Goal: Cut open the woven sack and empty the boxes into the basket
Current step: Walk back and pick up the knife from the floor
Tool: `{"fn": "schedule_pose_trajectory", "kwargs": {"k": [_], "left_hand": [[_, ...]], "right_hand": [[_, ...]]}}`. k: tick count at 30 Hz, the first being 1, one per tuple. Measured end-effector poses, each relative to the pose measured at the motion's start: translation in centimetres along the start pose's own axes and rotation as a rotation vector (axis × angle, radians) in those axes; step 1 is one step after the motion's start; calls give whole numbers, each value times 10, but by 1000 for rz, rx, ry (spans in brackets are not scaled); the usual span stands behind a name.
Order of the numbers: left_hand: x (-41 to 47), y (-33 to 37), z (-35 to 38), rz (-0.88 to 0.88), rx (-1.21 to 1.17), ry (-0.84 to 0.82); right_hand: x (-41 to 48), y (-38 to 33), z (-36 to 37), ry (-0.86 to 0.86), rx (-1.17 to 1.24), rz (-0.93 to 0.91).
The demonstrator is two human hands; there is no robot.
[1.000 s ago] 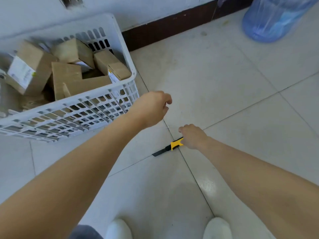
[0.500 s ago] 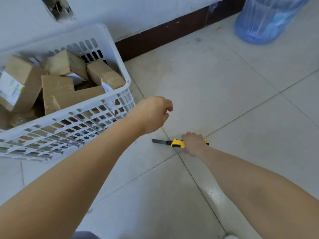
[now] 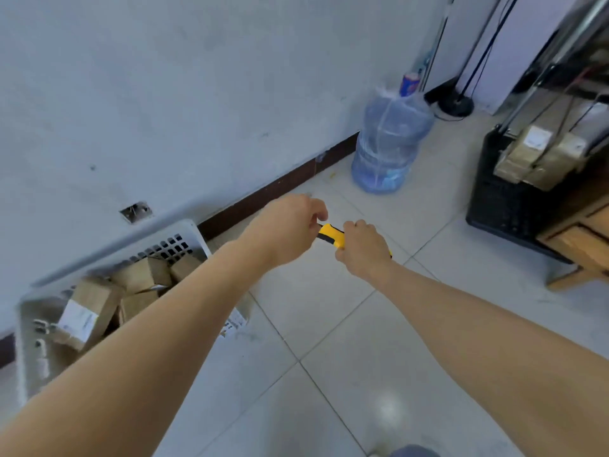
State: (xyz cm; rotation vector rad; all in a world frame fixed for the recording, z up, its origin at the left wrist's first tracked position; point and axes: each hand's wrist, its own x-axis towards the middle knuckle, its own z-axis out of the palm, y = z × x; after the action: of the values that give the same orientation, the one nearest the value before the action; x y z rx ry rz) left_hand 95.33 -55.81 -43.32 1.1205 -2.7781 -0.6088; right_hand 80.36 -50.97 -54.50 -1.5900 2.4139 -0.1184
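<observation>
At the centre of the head view, the right hand (image 3: 362,249) grips the rear of a yellow utility knife (image 3: 331,235), held above the floor tiles (image 3: 329,328). The left hand (image 3: 290,230) has its curled fingers over the knife's black front end; whether they pinch it cannot be told. At 8 o'clock the left forearm (image 3: 164,324) crosses the white basket (image 3: 184,230), hiding part of the cardboard boxes (image 3: 89,311) inside. A water bottle (image 3: 390,143) stands at 1 o'clock by the wall (image 3: 164,94); a black crate (image 3: 504,199) sits at 3 o'clock.
</observation>
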Motion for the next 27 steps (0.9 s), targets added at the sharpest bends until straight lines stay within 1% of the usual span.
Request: {"fn": "schedule_pose_trajectory", "kwargs": {"k": [4, 9, 14, 18, 20, 24, 27], "left_hand": [[4, 79, -117, 75, -37, 35], [0, 181, -254, 223, -49, 96], [-11, 273, -343, 446, -76, 139], [-14, 345, -369, 617, -117, 204], [-15, 385, -367, 678, -141, 196], [-10, 478, -350, 790, -147, 168], [-4, 554, -334, 858, -118, 195]], "right_hand": [[-26, 10, -147, 118, 65, 89], [-70, 21, -321, 269, 37, 158], [-135, 37, -456, 492, -5, 239], [-193, 76, -531, 621, -84, 325], [-221, 106, -557, 673, -84, 389], [-273, 187, -592, 747, -88, 480], [-308, 259, -613, 771, -130, 527]]}}
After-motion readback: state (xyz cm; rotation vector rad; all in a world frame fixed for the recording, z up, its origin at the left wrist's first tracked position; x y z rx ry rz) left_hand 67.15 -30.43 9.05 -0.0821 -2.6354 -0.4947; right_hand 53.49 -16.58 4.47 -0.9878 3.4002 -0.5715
